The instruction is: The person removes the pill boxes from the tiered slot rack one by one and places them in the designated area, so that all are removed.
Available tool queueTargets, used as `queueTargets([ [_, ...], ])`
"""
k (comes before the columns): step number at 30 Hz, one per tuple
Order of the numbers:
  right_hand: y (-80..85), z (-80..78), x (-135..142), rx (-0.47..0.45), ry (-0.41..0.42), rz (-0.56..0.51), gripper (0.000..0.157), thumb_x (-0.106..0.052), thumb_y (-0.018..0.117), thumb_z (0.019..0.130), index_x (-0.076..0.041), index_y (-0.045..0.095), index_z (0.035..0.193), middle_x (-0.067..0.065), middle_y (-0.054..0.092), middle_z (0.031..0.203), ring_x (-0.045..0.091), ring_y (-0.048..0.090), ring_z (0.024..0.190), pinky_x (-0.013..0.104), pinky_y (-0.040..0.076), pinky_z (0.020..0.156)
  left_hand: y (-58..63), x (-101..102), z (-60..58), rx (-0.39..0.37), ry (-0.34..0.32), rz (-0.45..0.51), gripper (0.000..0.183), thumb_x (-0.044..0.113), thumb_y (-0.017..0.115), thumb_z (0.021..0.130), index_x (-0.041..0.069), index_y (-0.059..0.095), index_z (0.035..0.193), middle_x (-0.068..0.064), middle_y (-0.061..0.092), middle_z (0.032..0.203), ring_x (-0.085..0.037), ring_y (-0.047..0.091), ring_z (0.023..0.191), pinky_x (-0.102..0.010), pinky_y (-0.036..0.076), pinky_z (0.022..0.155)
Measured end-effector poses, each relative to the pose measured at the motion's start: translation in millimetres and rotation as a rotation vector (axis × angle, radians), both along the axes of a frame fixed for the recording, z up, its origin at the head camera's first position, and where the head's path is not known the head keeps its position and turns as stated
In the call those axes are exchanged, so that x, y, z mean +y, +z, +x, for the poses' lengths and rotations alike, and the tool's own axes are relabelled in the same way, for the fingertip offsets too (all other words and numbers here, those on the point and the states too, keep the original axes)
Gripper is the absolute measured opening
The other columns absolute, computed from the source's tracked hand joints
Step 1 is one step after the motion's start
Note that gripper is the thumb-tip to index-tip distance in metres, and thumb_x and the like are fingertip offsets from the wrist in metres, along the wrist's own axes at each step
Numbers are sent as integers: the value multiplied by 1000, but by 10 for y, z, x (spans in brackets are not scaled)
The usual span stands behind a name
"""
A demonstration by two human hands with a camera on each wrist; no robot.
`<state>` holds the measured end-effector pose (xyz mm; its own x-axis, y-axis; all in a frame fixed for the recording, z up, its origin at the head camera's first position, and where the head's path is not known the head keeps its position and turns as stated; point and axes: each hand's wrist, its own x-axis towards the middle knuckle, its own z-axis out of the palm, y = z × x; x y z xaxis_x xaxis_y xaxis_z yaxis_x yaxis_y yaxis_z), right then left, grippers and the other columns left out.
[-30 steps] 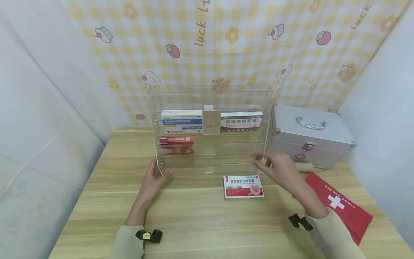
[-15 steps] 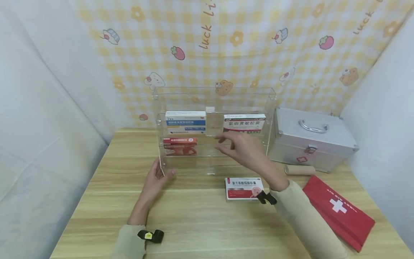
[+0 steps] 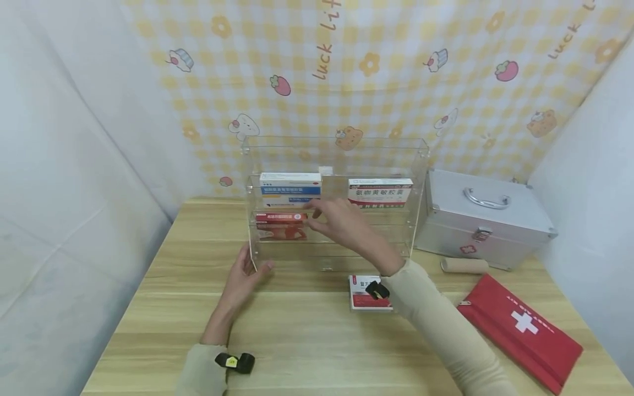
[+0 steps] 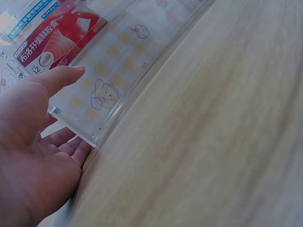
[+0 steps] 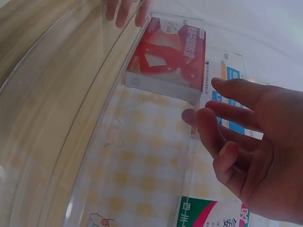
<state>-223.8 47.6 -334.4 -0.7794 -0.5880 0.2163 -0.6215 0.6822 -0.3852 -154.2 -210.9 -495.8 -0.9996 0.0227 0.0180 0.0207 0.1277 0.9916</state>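
Observation:
A clear acrylic display rack (image 3: 371,247) stands on the table. My left hand (image 3: 242,280) is at its lower left corner, thumb in front and fingers curled round the side panel's edge. My right hand (image 3: 342,223) reaches across the rack's front, thumb and fingers apart with nothing between them. Its fingertips are beside the right end of a red medicine box (image 3: 281,226) on the lower tier; contact is unclear. Above sit a blue-and-white medicine box (image 3: 290,190) and a green-and-white medicine box (image 3: 380,193). A red-and-white medicine box (image 3: 364,300) lies on the table, partly hidden by my right wrist.
Right of the rack stands a silver case (image 3: 487,214) with a handle. Before it lie a beige roll (image 3: 464,265) and a red first aid pouch (image 3: 520,330). A yellow checked cloth (image 3: 376,99) hangs behind the rack.
My right hand has moved left and up from the rack's lower right corner to the red box's right end. The left hand keeps its place at the corner. The head view has shifted slightly.

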Motion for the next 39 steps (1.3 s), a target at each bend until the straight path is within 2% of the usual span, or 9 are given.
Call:
queueTargets([
  [6,-48,-4,-44,-127,3,-20,37,-29,66,96,-15,63,130,14,71,110,8,57,39,21,48,37,-10,4,-7,-4,2,-10,87,36,72,90,22,19,157,-6,18,161,-26,19,145,-42,19,118],
  [10,-81,-16,-73,-174,4,-46,37,-26,67,95,-13,63,130,18,70,111,10,59,39,23,50,37,21,4,-6,-9,-7,-6,85,31,71,91,20,18,157,-9,17,161,-28,17,146,-42,17,119],
  [17,-111,-33,-100,-177,-4,-88,30,-24,68,94,-11,68,121,13,72,107,7,58,38,24,50,38,293,55,90,-22,-21,0,82,20,70,93,9,18,156,-16,18,160,-32,18,145,-44,19,118],
  [20,-109,-35,-106,-183,-10,-103,27,-23,69,93,-12,69,118,11,73,106,5,57,39,23,51,41,324,62,101,-27,-17,4,82,20,70,93,9,19,156,-16,18,160,-31,18,145,-43,19,118],
  [25,-105,-26,-105,-202,-21,-130,23,-19,69,93,-11,71,115,10,73,102,6,58,40,23,53,43,303,56,86,-35,-13,3,84,21,71,92,9,18,156,-16,17,160,-32,18,145,-43,19,118],
  [33,-97,-26,-101,-256,-41,-161,22,-17,69,93,-10,71,114,10,74,96,9,61,42,28,52,40,58,16,1,-19,0,-1,88,31,73,90,19,17,157,-10,17,161,-26,17,146,-40,18,118],
  [39,-86,-32,-105,-251,-30,-183,22,-16,68,94,-8,71,114,12,74,96,11,62,43,29,50,38,6,7,-10,6,4,-16,88,36,72,89,21,18,157,-8,18,161,-27,18,146,-41,19,118],
])
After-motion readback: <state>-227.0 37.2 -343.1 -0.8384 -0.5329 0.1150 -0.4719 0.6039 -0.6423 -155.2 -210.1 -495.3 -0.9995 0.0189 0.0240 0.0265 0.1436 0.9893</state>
